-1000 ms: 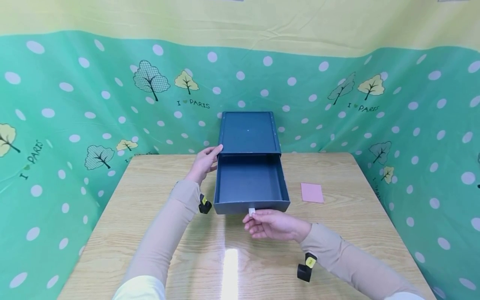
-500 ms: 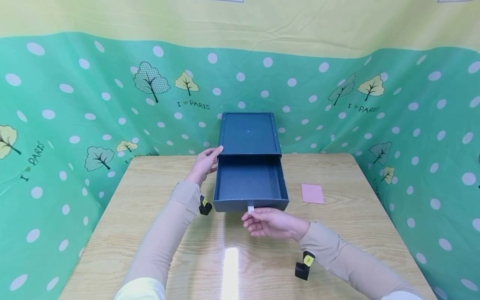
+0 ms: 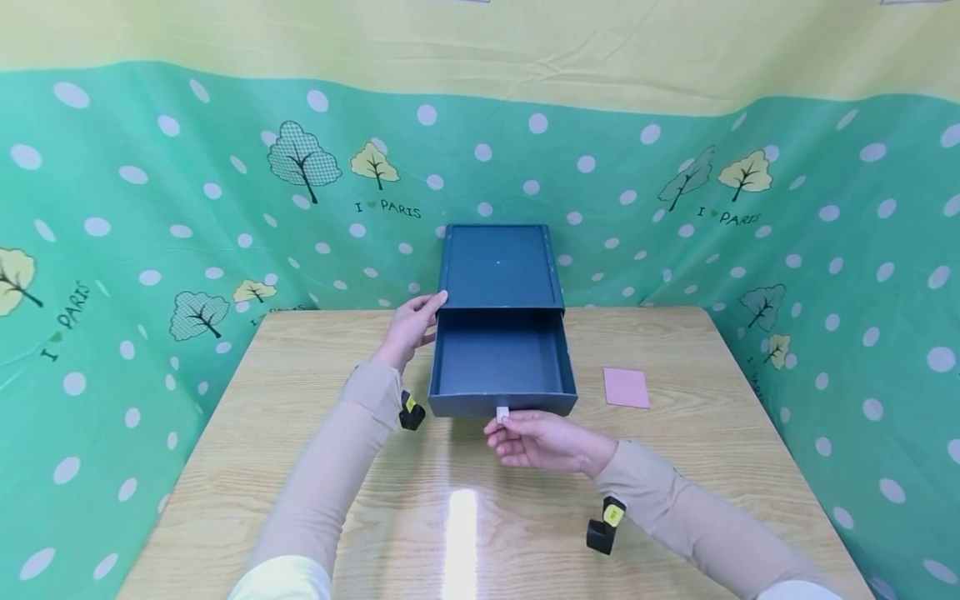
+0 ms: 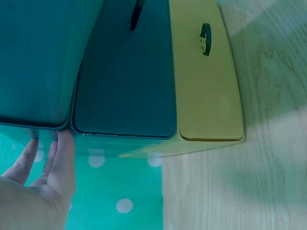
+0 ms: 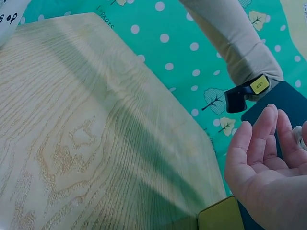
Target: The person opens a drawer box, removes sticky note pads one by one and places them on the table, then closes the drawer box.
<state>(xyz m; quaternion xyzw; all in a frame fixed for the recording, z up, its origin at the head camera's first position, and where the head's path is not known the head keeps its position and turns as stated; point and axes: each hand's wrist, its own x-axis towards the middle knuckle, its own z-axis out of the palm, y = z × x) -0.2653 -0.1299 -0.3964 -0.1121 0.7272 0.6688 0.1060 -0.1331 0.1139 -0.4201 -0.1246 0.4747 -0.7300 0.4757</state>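
A dark blue drawer cabinet [image 3: 498, 265] stands at the back of the table, its top drawer [image 3: 501, 358] pulled well out with nothing seen inside. My right hand [image 3: 551, 440] pinches the small white pull tab [image 3: 502, 412] on the drawer front between thumb and finger; the other fingers hang loosely bent. Against the cabinet's left side rests my left hand [image 3: 412, 327], fingers fairly straight, thumb near the top front corner. Below the pulled-out drawer, the left wrist view has another blue drawer [image 4: 125, 86] and a yellow drawer [image 4: 206, 81], both pushed in.
A pink square of paper [image 3: 626, 387] lies on the wooden table [image 3: 697, 433] right of the cabinet. A green dotted curtain [image 3: 225, 200] hangs behind and at both sides. Each wrist wears a black camera mount.
The drawer has slid a little way into the cabinet, and my right hand has moved forward with its tab. My left hand stays in place on the cabinet's side.
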